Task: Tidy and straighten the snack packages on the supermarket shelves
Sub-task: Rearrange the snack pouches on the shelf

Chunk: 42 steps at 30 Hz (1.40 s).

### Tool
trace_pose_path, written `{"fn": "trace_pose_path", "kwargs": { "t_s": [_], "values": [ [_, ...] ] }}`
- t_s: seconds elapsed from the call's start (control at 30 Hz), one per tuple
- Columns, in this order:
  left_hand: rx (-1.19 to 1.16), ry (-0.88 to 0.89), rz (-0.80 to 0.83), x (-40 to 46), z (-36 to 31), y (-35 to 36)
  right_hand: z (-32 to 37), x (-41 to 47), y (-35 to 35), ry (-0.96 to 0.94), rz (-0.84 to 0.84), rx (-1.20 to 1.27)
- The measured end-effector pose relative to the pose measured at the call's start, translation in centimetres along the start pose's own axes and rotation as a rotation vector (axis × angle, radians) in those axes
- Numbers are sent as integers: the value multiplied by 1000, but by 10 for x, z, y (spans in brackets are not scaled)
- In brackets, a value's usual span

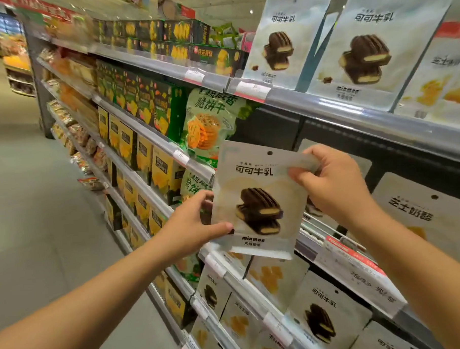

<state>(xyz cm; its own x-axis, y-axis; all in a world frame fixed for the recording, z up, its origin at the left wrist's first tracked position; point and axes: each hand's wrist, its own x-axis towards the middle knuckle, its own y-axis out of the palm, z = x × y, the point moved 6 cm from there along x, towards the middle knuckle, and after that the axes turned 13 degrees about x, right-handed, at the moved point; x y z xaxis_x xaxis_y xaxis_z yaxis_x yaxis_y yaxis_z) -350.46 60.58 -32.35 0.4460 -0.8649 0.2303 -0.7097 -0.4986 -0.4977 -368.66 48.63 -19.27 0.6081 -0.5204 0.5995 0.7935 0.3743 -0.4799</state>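
Both hands (191,226) (332,185) pinch a pale pouch (256,199) (chocolate biscuits) — before grey metal shelves (326,104), aisle leftward

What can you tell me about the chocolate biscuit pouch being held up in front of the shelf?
The chocolate biscuit pouch is a flat, pale silvery-white, glossy bag with black Chinese lettering, a picture of stacked chocolate-coated sandwich biscuits and a round hang hole near its top. It is held roughly upright, tilted slightly, in front of the shelf. The left hand pinches its lower left edge; the right hand grips its upper right corner.
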Motion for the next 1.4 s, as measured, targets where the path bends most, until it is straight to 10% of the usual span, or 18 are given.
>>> {"fn": "trace_pose_path", "kwargs": {
  "t_s": [0.7, 1.07, 1.4],
  "values": [
    [235, 318, 56, 268, 17, -15, -57, 125, 30, -126, -133, -688],
    [261, 366, 346, 299, 40, 25, -94, 143, 22, 626, -67, -944],
    [132, 307, 501, 306, 60, 43, -98, 142, 40, 825, 4, -1123]
  ]
}}
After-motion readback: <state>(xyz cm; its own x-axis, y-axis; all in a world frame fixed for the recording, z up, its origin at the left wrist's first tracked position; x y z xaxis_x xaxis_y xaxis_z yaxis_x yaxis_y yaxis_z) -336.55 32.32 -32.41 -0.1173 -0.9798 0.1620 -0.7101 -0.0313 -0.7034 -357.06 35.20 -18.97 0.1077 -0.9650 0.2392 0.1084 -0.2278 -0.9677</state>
